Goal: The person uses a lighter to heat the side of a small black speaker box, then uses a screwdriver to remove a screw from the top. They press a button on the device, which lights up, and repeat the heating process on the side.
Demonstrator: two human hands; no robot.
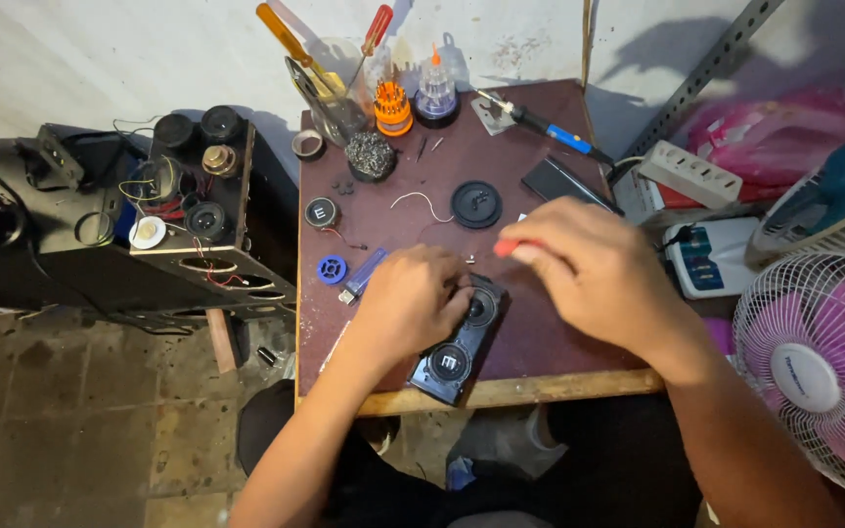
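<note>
At far left, a dark speaker cabinet [202, 210] lies open beside the table, round parts and loose coloured wires on its top face; its left end runs into shadow and cannot be made out.

On the dark red table [540, 342], left portion: a small round speaker driver [322, 212], a blue spool [332, 269] and a clear-blue strip [364, 274] partly covered by the left hand.

The left hand [411, 303] comes in from the lower edge, forearm angled up and right, knuckles upward, fingers curled down onto the upper end of the black speaker unit [454, 347]. It presses on or grips the unit; its fingertips are hidden, so the exact hold cannot be told. The unit lies tilted near the table's front edge, one round driver plainly visible at its lower end, a second half hidden beside the left hand.

Behind, at the table's back: a clear jar of screwdrivers [330, 88], an orange bit holder [392, 106], a loose black disc [476, 204] and a soldering iron [540, 125].

The right hand [594, 269] enters from lower right, back of hand to the camera, fingers closed round a red-handled tool [507, 248]. Only the handle's end shows; its tip is hidden, just above the unit.

At right, a white power strip [689, 174] and a pink fan [819, 362], cut off by the frame edge.
</note>
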